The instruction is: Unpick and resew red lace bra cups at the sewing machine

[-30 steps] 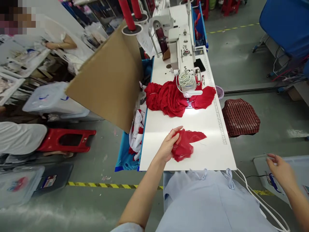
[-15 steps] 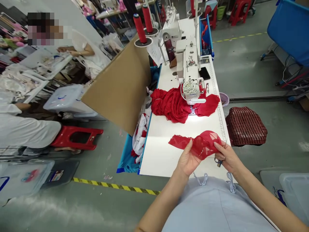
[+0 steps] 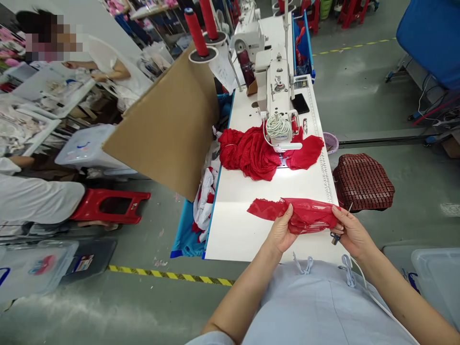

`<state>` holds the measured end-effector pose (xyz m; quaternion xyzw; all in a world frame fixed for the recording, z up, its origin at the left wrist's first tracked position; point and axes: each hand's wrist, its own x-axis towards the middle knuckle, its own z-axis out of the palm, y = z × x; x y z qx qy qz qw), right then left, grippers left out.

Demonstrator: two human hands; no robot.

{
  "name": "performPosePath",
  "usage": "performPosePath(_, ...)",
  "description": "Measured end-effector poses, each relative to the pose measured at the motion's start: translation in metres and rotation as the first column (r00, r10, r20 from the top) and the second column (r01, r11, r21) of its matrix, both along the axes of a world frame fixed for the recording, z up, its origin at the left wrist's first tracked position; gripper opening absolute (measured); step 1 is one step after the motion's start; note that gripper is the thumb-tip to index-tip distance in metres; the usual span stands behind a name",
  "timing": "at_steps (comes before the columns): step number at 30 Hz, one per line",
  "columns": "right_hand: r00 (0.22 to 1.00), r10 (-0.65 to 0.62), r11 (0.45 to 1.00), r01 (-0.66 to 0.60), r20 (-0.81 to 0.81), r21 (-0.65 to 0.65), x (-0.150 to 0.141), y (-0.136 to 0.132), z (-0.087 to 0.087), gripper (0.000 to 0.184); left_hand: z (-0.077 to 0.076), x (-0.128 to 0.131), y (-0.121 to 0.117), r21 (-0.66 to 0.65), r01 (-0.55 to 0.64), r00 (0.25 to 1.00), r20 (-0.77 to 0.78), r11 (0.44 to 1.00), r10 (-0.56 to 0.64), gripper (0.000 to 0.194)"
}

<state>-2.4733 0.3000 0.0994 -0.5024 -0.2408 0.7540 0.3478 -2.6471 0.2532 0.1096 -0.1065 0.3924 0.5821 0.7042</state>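
A sheer red lace fabric piece (image 3: 311,218) is stretched between my two hands above the near end of the white sewing table (image 3: 233,220). My left hand (image 3: 283,232) pinches its middle with the thumb on top, and a lace-edged end lies out to the left. At the right end, my right hand (image 3: 354,232) grips the fabric between thumb and fingers. A small dark tool with a thin pointed tip, apparently thread snips (image 3: 336,238), is tucked in the same hand. Beyond them stands a white sewing machine (image 3: 278,96), with a red fabric heap (image 3: 247,153) around its needle area.
A cardboard sheet (image 3: 172,124) leans along the table's left side, above a blue bin (image 3: 183,235) of white and red cloth. Red thread cones (image 3: 197,33) stand behind it. To the right is a stool with a woven cover (image 3: 364,182). A co-worker (image 3: 111,62) sits at far left.
My right hand has moved right, drawing the red lace fabric from a rounded, bunched shape into a longer, flatter strip. My left hand keeps its hold. The whole view has shifted slightly.
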Motion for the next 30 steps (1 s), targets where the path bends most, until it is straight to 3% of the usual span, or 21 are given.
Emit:
performPosePath(6,0.998,0.016,0.999,-0.013,0.067,-0.042,0.008,-0.004,-0.012,0.054,-0.012,0.005,-0.008,0.084,-0.006,0.985,-0.169,0.996,0.02,0.025)
performPosePath(13,0.969,0.136,0.99,-0.123,0.209,-0.074,0.01,-0.007,-0.022,0.059,-0.018,0.001,-0.015,0.086,0.016,0.985,-0.172,0.996,-0.001,0.038)
performPosePath(17,0.93,0.197,0.98,-0.189,0.31,-0.055,0.015,-0.011,-0.029,0.05,-0.021,0.0,-0.017,0.085,0.008,0.986,-0.167,0.996,0.007,0.041)
performPosePath(19,0.905,0.205,0.977,-0.21,0.372,-0.028,0.018,-0.012,-0.03,0.042,-0.022,-0.002,-0.017,0.09,0.053,0.983,-0.178,0.994,-0.037,0.044)
performPosePath(23,0.866,0.152,0.977,-0.204,0.476,0.059,0.017,-0.005,-0.021,0.039,-0.015,-0.01,-0.013,0.075,0.273,0.951,-0.172,0.959,-0.257,0.04)
performPosePath(26,0.914,0.206,0.96,-0.259,0.349,0.111,0.002,0.006,-0.005,0.047,-0.006,-0.017,-0.006,0.108,0.402,0.91,-0.152,0.909,-0.385,0.041)
performPosePath(30,0.928,0.37,0.929,-0.37,0.037,-0.009,-0.022,0.013,0.012,0.053,-0.002,-0.028,0.001,0.107,0.534,0.84,-0.173,0.838,-0.514,0.047)
